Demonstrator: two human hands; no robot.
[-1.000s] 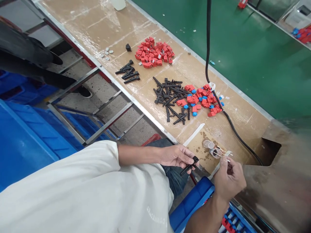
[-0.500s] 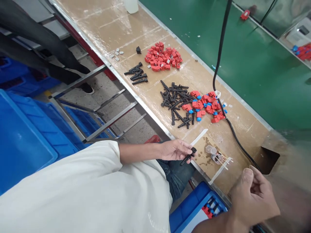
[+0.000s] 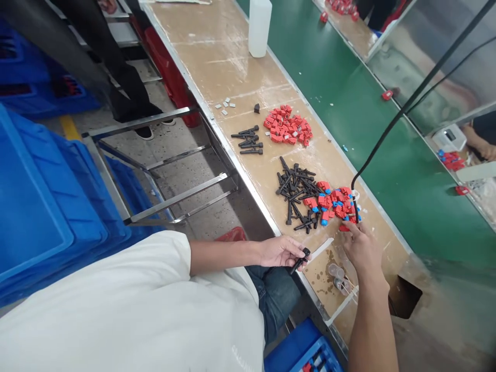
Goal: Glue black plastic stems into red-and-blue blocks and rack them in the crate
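My left hand (image 3: 284, 251) is closed on a black plastic pin (image 3: 298, 262) with a square head, held slantwise over the table's near edge. At the near end of a heap of red parts with blue ends (image 3: 326, 213), my right hand (image 3: 362, 248) has its fingertips on a red plastic part (image 3: 343, 227), mostly hidden by the fingers. A pile of black pins (image 3: 294, 188) lies left of that heap. Below my right hand, small clear cups (image 3: 336, 271) with thin sticks stand on a wet-spotted patch between white tape strips.
A black cable (image 3: 403, 111) hangs over the red and blue heap. Farther along are red parts (image 3: 287, 125), several black pins (image 3: 250, 139) and a white bottle (image 3: 259, 28). A green belt (image 3: 321, 77) runs behind. Blue crates (image 3: 34, 191) and a metal-framed stool (image 3: 174, 191) stand at the left.
My right hand has moved away from me, from beside the cups to the red and blue heap. My left hand keeps the black pin. The view has shifted, showing more of the far table.
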